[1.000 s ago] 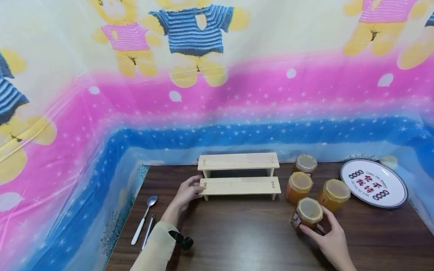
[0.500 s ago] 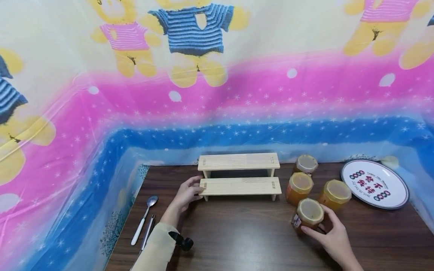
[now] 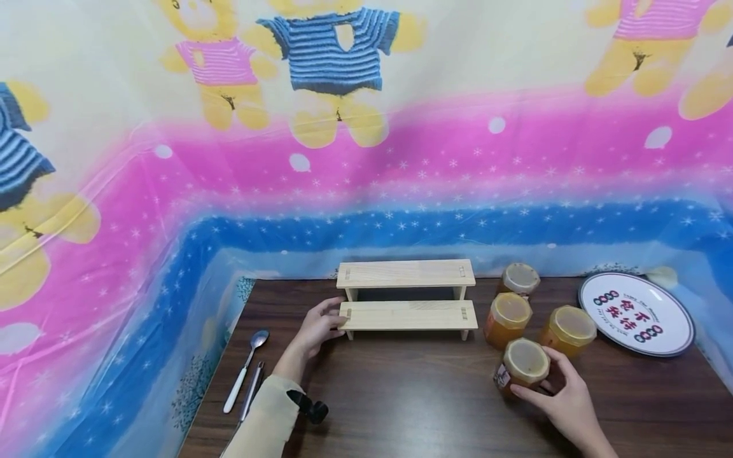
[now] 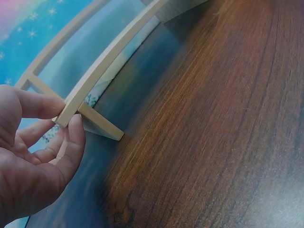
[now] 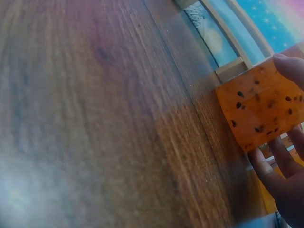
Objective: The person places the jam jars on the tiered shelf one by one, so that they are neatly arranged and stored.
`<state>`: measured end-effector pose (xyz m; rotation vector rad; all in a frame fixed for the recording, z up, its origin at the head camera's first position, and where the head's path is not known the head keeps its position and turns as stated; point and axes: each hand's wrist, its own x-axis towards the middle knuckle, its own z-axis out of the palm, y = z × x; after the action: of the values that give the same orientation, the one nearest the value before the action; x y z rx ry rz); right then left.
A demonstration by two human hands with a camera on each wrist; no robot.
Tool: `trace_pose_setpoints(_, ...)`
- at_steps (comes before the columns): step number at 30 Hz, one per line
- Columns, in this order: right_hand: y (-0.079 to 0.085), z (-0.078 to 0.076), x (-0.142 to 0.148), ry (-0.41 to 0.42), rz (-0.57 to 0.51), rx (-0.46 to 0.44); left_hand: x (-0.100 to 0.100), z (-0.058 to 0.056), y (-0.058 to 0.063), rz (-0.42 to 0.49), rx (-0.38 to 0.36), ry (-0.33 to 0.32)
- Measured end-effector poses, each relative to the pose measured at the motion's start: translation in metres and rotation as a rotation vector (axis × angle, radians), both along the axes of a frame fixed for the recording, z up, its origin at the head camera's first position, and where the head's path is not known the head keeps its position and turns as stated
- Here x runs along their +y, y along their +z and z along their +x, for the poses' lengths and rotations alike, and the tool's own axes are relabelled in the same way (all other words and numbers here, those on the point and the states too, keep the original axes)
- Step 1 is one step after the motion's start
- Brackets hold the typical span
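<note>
Fingers (image 4: 73, 142) of the left hand (image 3: 317, 327) pinch pale-wood shelving (image 3: 409, 315); the right hand (image 3: 568, 397) grips a faceted, dark-flecked jar (image 3: 525, 360).

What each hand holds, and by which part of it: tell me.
The left hand pinches the wooden stand by the left end of its lower board; the right hand grips the nearest jar by its sides.

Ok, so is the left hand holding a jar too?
No, the left hand pinches the left end of the wooden stand's lower board, while the nearest jar is in the right hand.
</note>
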<state>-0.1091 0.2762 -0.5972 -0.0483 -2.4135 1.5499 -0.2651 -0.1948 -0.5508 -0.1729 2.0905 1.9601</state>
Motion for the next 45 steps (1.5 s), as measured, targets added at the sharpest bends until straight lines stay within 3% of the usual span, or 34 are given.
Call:
trace_pose_setpoints(9, 0.009, 0.007, -0.004, -0.029, 0.066, -0.070, 0.000, -0.001, -0.001, -0.002, 0.006, 0.001)
trace_pose_setpoints(14, 0.016, 0.011, -0.006, -0.033, 0.032, -0.083, 0.000, -0.001, -0.001, 0.004, 0.006, 0.002)
trace_pose_setpoints(23, 0.046, 0.013, -0.010, -0.061, 0.013, -0.110, 0.000, -0.001, -0.002, 0.000, 0.010, 0.008)
trace_pose_setpoints(32, 0.077, 0.015, -0.014, -0.042, -0.002, -0.043, -0.001, -0.001, -0.003, 0.004, 0.015, -0.005)
trace_pose_setpoints(45, 0.118, 0.001, -0.027, -0.023, 0.027, -0.071, -0.002, -0.001, -0.005, 0.001, 0.023, -0.010)
